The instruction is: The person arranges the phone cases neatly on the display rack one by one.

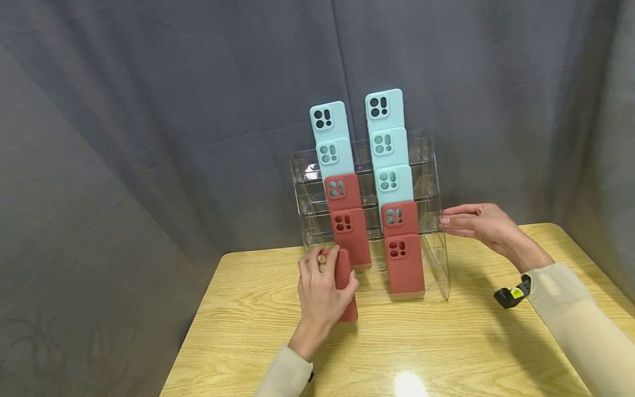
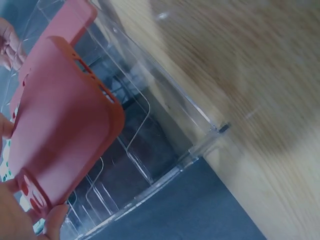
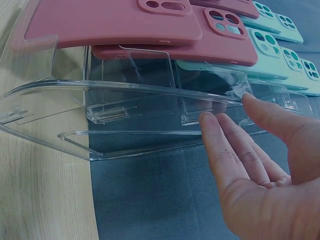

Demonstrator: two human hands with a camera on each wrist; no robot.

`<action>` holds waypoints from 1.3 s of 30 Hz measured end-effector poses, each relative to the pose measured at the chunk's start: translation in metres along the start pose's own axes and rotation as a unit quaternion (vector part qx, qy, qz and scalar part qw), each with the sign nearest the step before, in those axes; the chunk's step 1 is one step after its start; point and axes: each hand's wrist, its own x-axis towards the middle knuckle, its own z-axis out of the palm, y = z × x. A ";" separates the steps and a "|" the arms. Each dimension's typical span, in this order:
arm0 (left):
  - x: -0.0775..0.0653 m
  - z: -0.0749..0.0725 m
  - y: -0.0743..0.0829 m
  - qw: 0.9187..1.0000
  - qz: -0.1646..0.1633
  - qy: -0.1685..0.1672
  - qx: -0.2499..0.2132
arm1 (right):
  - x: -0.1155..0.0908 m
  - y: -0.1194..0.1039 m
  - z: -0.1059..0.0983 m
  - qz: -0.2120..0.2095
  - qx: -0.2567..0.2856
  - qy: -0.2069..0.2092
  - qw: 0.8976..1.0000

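My left hand (image 1: 322, 289) holds a red phone case (image 2: 65, 115) by its sides, fingers on one long edge and thumb on the other. The case is in front of the lower left of a clear tiered display stand (image 1: 445, 273), with its camera cutouts partly hidden by my fingers. At the stand's right side is my right hand (image 1: 483, 223), fingers straight. In the right wrist view its thumb and fingertips are right at the side panel (image 3: 150, 90). Two red cases stand in the left column, the lower one (image 1: 353, 245) just above my left hand.
Mint phone cases (image 1: 392, 184) fill the upper tiers of both columns. Two more red cases, one the lowest case (image 1: 405, 273), stand in the right column. The stand rests on a wooden table (image 1: 248, 309) before a grey curtain (image 1: 198, 110).
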 end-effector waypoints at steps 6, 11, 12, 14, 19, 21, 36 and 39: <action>0.010 0.016 0.007 0.999 0.028 0.006 0.029 | 0.000 0.001 -0.001 -0.001 -0.003 0.003 1.000; 0.015 0.028 0.013 0.999 0.029 0.010 0.042 | 0.000 0.002 0.001 -0.002 -0.004 0.005 1.000; 0.016 0.030 0.014 0.999 0.027 0.014 0.043 | 0.000 0.002 0.002 -0.002 -0.006 0.005 1.000; 0.018 0.036 0.017 0.998 0.025 0.024 0.045 | -0.001 0.002 0.002 -0.002 -0.008 0.006 1.000; 0.019 0.051 0.024 0.996 0.026 0.055 0.058 | -0.002 0.001 0.002 -0.006 -0.006 0.010 1.000; 0.019 0.057 0.025 0.995 0.028 0.065 0.065 | -0.003 0.001 0.002 -0.007 0.000 0.010 1.000; 0.005 0.082 0.023 0.991 0.021 0.080 0.105 | -0.004 0.001 0.004 -0.009 -0.002 0.011 1.000; 0.004 0.082 0.024 0.991 0.021 0.076 0.108 | -0.003 0.002 0.002 -0.009 0.000 0.009 1.000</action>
